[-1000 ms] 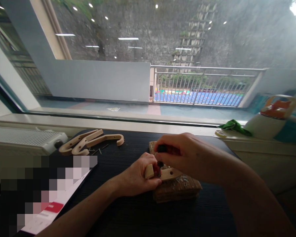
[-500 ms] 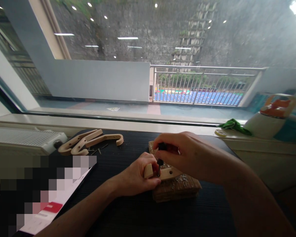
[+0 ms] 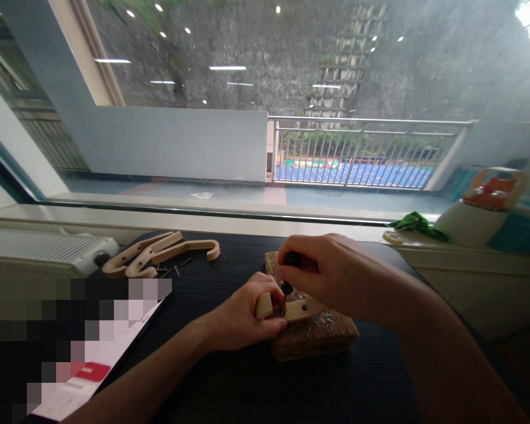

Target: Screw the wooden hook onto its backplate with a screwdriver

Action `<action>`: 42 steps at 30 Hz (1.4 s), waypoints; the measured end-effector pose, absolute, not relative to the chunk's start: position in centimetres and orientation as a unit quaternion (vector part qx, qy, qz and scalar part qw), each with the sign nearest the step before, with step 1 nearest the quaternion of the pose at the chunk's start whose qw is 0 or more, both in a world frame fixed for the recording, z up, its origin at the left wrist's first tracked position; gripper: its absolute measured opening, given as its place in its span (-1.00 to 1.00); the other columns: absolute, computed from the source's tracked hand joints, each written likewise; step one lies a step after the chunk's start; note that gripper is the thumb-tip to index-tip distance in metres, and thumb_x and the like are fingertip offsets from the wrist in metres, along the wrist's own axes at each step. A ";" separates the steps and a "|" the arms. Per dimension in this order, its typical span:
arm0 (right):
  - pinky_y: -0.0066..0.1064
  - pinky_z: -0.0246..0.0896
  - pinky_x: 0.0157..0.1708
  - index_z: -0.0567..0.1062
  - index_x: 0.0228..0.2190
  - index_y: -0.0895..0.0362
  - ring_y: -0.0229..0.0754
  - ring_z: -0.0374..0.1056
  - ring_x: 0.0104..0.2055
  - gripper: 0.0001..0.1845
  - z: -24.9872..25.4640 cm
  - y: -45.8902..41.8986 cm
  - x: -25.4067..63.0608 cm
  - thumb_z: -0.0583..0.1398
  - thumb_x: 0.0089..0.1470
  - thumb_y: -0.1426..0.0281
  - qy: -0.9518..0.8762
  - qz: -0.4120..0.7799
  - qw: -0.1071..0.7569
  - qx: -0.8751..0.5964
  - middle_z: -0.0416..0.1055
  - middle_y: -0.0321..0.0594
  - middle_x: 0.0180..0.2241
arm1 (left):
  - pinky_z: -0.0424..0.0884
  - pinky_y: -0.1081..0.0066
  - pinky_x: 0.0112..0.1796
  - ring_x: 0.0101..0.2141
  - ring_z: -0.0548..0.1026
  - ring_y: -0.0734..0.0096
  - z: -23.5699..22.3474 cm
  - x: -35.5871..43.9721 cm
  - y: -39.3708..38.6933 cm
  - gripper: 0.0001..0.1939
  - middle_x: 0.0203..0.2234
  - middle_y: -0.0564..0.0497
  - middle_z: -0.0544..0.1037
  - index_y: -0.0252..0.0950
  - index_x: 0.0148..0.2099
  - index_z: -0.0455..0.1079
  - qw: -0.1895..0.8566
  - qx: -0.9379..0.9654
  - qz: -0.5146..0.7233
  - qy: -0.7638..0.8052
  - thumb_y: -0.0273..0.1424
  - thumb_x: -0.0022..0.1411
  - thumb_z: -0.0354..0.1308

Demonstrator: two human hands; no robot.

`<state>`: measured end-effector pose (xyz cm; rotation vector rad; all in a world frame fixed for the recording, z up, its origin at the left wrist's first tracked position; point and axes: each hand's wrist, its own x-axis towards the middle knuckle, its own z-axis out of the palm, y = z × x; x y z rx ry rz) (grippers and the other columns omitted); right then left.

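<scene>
The wide glass window [image 3: 229,88] is spreading across the upper half of the view, at 12 o'clock, when I am counting directions from the brown stack. The black table with wood-grain top [image 3: 348,388] is carrying the work below it. The white ribbed radiator [image 3: 39,247] is standing between 9 and 10 o'clock. The white bottle with orange top [image 3: 477,218] is standing at 2 o'clock.

The brown rectangular stack of flat layers [image 3: 315,338], shining as if under clear film, is lying on the table. The right hand [image 3: 322,262] is hanging over its 12 o'clock side and is gripping narrowly the black handle of a screwdriver [image 3: 287,288]. The left hand [image 3: 254,309] is sitting at 9 o'clock and is holding the pale wooden hook [image 3: 298,311] near its curved end.

This hook is lying over the stack, its straight arm pointing to 3 o'clock and showing 1 dark hole. Loose pale wooden hooks [image 3: 168,252] are lying together at 10 o'clock. The crumpled green cloth [image 3: 417,225] is resting between 1 and 2 o'clock. The thin metal shaft is meeting the hook beside the left thumb; its tip is too small to tell clearly. Small grey metal screws or nails [image 3: 176,271] are lying just beside the loose hooks.
</scene>
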<state>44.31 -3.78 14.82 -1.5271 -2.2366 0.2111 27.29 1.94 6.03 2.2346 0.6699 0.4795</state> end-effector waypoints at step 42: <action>-0.53 -0.10 -0.59 0.43 -0.35 -0.02 -0.41 0.12 -0.55 -0.89 15.0 -3.9 43.6 0.10 0.07 0.31 -0.816 0.102 0.209 -0.529 0.32 -0.49 -0.56 | 0.33 0.49 -0.34 -0.38 0.36 0.41 5.8 27.3 1.8 -0.93 -0.58 0.14 0.32 -0.28 -0.44 0.34 0.374 0.866 0.174 0.284 -0.42 0.01 0.19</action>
